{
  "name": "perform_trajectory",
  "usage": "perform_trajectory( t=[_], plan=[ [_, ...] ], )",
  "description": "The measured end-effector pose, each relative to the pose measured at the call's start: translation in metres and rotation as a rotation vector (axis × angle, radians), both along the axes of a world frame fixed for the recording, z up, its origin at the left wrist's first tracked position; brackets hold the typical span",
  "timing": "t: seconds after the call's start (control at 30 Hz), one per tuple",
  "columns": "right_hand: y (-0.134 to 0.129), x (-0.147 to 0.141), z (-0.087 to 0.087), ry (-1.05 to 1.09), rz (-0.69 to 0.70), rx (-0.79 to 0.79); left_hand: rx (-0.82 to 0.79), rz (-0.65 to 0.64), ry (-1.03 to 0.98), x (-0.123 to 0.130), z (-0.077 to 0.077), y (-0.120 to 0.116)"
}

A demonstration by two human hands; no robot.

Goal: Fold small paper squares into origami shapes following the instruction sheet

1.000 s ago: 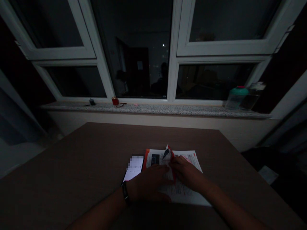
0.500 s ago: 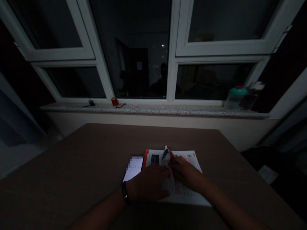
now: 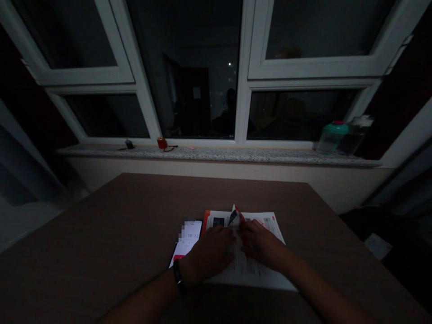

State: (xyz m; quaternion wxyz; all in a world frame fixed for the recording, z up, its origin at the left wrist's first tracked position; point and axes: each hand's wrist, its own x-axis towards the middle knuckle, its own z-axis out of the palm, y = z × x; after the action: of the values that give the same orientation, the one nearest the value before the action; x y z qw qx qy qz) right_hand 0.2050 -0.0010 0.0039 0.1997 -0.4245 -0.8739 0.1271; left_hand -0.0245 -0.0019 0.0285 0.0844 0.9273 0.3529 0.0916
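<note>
A printed magazine (image 3: 270, 272) with red and orange trim lies open on the brown table. One of its pages (image 3: 235, 218) stands up in a crumpled fold near the middle. My left hand (image 3: 216, 252), with a black band on the wrist, lies over the left side, its curled fingers against the raised page. On the other side of the fold my right hand (image 3: 259, 245) is closed on the same page. The exact grip of the left fingertips is dim. A lit phone (image 3: 186, 243) lies left of the magazine, partly behind my left hand.
The brown table (image 3: 135, 211) runs up to a wall below a speckled stone sill (image 3: 236, 154). On the sill stand a green-lidded clear container (image 3: 332, 137), a clear bottle (image 3: 356, 135), a small red jar (image 3: 161, 143), a dark small bottle (image 3: 128, 144) and glasses (image 3: 169, 148).
My left hand has shifted slightly, its thumb drawn up toward the fingers, uncovering more of the lower page. More of the phone shows, with red at its bottom. The right hand stays at the fold.
</note>
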Motion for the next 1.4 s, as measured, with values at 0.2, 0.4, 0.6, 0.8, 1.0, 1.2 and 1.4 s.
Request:
perform_trajectory(
  t=[0.2, 0.4, 0.6, 0.8, 1.0, 1.2, 1.4],
  plan=[
    [-0.0018, -0.0011, 0.0030, -0.014, -0.012, -0.020, 0.012, 0.018, 0.035, -0.0032, 0.0026, 0.0025],
    [-0.0028, -0.0016, 0.0049, -0.009, -0.004, -0.019, -0.003, -0.005, 0.017, -0.0025, 0.0059, 0.0001],
    [-0.0023, -0.0020, 0.0051, -0.019, -0.019, -0.022, -0.021, 0.007, 0.012, -0.0008, 0.0054, 0.0012],
    [-0.0012, -0.0025, 0.0038, -0.023, -0.009, -0.015, -0.032, -0.023, 0.021, 0.0012, 0.0058, 0.0023],
    [-0.0017, -0.0010, 0.0033, -0.032, -0.010, -0.015, -0.026, 0.028, 0.021, 0.0025, 0.0034, 0.0000],
    [-0.0021, 0.0001, 0.0024, -0.024, -0.002, -0.004, 0.011, -0.038, 0.048, -0.0008, -0.0006, 0.0000],
    [0.0001, 0.0005, 0.0031, -0.061, -0.001, 0.007, 0.015, -0.098, 0.027, -0.0026, 0.0004, -0.0021]
  ],
)
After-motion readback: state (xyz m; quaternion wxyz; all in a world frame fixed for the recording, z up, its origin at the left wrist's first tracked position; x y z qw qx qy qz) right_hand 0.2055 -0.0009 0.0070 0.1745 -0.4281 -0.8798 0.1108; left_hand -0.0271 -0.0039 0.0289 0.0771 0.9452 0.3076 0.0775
